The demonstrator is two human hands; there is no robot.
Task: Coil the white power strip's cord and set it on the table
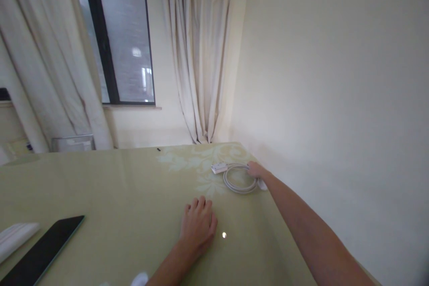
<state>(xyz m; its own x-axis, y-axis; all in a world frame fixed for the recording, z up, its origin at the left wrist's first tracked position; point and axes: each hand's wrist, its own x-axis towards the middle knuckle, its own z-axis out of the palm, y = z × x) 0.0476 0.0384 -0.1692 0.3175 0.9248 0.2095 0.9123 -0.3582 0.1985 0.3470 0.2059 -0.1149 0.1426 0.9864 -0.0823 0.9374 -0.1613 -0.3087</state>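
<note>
My right hand (257, 170) reaches to the far right corner of the pale green table (117, 187) and is closed on the edge of a coiled white cable (238, 179). The cable's white power strip (219, 168) lies just left of the coil. My left hand (197, 225) rests flat on the tabletop nearer to me, fingers spread, holding nothing.
A dark tablet (42, 250) lies at the table's near left beside a white folded object (15, 237). A small bright spot (224, 234) shows right of my left hand. Curtains (201, 62) and a window (117, 35) stand behind the table; a wall (335, 98) is on the right.
</note>
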